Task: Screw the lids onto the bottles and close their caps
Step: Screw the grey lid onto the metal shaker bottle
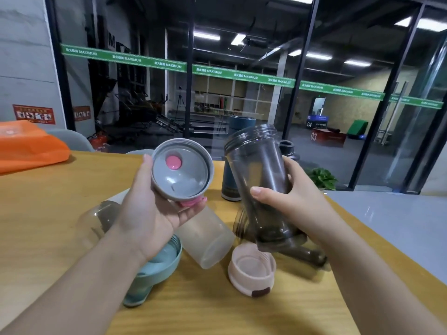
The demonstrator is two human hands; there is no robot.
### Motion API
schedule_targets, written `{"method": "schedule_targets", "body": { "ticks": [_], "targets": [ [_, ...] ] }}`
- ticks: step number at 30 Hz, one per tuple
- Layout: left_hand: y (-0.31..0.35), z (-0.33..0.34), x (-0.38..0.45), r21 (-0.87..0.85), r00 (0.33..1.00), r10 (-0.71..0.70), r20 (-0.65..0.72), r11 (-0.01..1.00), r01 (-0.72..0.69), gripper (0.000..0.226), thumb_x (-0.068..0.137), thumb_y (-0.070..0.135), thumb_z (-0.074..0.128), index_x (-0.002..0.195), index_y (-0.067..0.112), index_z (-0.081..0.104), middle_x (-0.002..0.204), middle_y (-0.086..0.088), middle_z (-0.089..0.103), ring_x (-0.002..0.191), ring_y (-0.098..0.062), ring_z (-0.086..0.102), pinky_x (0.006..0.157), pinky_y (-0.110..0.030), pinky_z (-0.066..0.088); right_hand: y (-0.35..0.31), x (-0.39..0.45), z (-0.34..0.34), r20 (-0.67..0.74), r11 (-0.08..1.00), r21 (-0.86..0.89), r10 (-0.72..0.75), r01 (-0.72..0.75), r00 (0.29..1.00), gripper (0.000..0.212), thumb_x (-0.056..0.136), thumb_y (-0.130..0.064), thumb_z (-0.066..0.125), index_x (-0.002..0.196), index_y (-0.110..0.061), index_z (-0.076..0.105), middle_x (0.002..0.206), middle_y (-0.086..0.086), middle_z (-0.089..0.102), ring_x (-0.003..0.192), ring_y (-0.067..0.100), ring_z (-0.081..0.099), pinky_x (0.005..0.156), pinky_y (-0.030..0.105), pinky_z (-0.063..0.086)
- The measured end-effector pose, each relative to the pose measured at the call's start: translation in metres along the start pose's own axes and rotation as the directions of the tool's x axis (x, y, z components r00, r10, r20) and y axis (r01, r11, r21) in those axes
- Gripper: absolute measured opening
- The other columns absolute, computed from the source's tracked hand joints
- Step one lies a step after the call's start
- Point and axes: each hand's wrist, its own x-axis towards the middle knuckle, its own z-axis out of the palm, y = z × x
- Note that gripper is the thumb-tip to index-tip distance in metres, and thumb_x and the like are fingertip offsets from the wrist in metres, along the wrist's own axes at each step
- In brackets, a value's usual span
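Note:
My left hand (154, 209) grips a grey lid (182, 168) with a pink cap, its underside turned toward me. My right hand (287, 197) holds a smoky dark bottle (258, 180) upright and slightly tilted above the table, its threaded mouth open at the top. Lid and bottle are apart, side by side. Below them a frosted bottle (205, 238) lies on the wooden table (48, 213), with a pale pink lid (251, 267) upside down, a teal lid (154, 269), and another dark bottle (302, 250) on its side.
A clear bottle (99, 218) lies left of my wrist. A dark blue tumbler (229, 182) stands behind the held bottle. An orange bag (29, 146) sits at the table's far left. A green plant (321, 177) and a glass wall lie beyond the table's far edge.

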Motion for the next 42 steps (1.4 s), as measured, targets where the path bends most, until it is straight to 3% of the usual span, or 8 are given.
{"method": "schedule_targets", "body": {
  "ticks": [7, 12, 16, 18, 23, 28, 35, 42],
  "targets": [
    [-0.006, 0.003, -0.007, 0.125, 0.994, 0.061, 0.092, 0.990, -0.072, 0.047, 0.082, 0.047, 0.060, 0.119, 0.019, 0.063, 0.116, -0.010, 0.069, 0.105, -0.027, 0.064, 0.091, -0.045, 0.050, 0.004, -0.016, 0.002, -0.066, 0.987, 0.008, -0.159, 0.160, 0.985, 0.086, 0.065, -0.030, 0.082, 0.132, -0.046, 0.031, 0.111, -0.033, 0.052, 0.097, -0.023, 0.050, 0.072, -0.004, 0.039],
    [-0.012, 0.001, -0.007, 0.232, 0.984, 0.101, 0.147, 0.963, -0.134, 0.070, 0.064, 0.044, 0.072, 0.124, 0.010, 0.060, 0.127, -0.018, 0.062, 0.122, -0.035, 0.054, 0.095, -0.045, 0.051, 0.004, -0.024, 0.008, -0.092, 0.969, -0.103, -0.232, 0.223, 0.968, 0.090, 0.058, -0.036, 0.083, 0.131, -0.037, 0.030, 0.114, -0.030, 0.048, 0.104, -0.016, 0.048, 0.079, 0.002, 0.042],
    [-0.014, 0.008, -0.011, 0.273, 0.952, 0.238, 0.190, 0.919, -0.284, 0.088, 0.049, 0.042, 0.085, 0.128, 0.020, 0.052, 0.127, -0.010, 0.062, 0.111, -0.024, 0.061, 0.089, -0.038, 0.054, 0.002, -0.029, 0.013, -0.040, 0.909, -0.312, -0.304, 0.277, 0.952, 0.092, 0.056, -0.043, 0.080, 0.132, -0.038, 0.028, 0.112, -0.027, 0.048, 0.104, -0.002, 0.050, 0.083, 0.020, 0.045],
    [-0.013, 0.010, -0.012, 0.242, 0.930, 0.298, 0.217, 0.906, -0.347, 0.097, 0.037, 0.046, 0.092, 0.123, 0.026, 0.053, 0.119, -0.010, 0.065, 0.101, -0.022, 0.063, 0.078, -0.030, 0.057, 0.001, -0.030, 0.016, -0.020, 0.873, -0.388, -0.328, 0.295, 0.944, 0.098, 0.056, -0.045, 0.080, 0.137, -0.036, 0.026, 0.119, -0.025, 0.045, 0.108, -0.003, 0.044, 0.087, 0.019, 0.040],
    [-0.008, 0.008, -0.015, 0.282, 0.888, 0.350, 0.297, 0.856, -0.432, 0.069, 0.042, 0.051, 0.089, 0.105, 0.055, 0.063, 0.114, 0.000, 0.070, 0.107, -0.019, 0.065, 0.090, -0.031, 0.054, 0.001, -0.032, 0.018, 0.032, 0.797, -0.502, -0.371, 0.336, 0.928, 0.100, 0.058, -0.045, 0.079, 0.142, -0.029, 0.028, 0.127, -0.015, 0.044, 0.110, 0.003, 0.045, 0.086, 0.020, 0.037],
    [-0.005, 0.007, -0.013, 0.322, 0.889, 0.320, 0.326, 0.847, -0.423, 0.095, 0.045, 0.047, 0.090, 0.131, 0.043, 0.050, 0.119, 0.002, 0.068, 0.107, -0.016, 0.066, 0.079, -0.023, 0.054, 0.003, -0.033, 0.020, 0.118, 0.739, -0.552, -0.389, 0.386, 0.914, 0.099, 0.058, -0.041, 0.080, 0.143, -0.029, 0.030, 0.134, -0.014, 0.046, 0.112, 0.008, 0.048, 0.087, 0.023, 0.039],
    [0.001, -0.002, -0.011, 0.433, 0.899, 0.228, 0.373, 0.815, -0.386, 0.081, 0.059, 0.039, 0.076, 0.133, 0.047, 0.044, 0.117, 0.007, 0.068, 0.107, -0.013, 0.065, 0.081, -0.023, 0.053, 0.005, -0.034, 0.022, 0.170, 0.720, -0.574, -0.360, 0.389, 0.917, 0.099, 0.059, -0.042, 0.077, 0.145, -0.028, 0.030, 0.133, -0.016, 0.047, 0.112, 0.007, 0.048, 0.088, 0.020, 0.039],
    [-0.011, -0.001, -0.008, 0.350, 0.925, 0.197, 0.325, 0.883, -0.311, 0.105, 0.037, 0.051, 0.091, 0.131, 0.046, 0.046, 0.123, 0.006, 0.064, 0.109, -0.014, 0.065, 0.080, -0.025, 0.056, 0.003, -0.035, 0.019, 0.198, 0.753, -0.566, -0.272, 0.336, 0.942, 0.093, 0.062, -0.050, 0.073, 0.137, -0.041, 0.019, 0.111, -0.027, 0.045, 0.095, -0.005, 0.039, 0.073, 0.005, 0.034]
  ]
}}
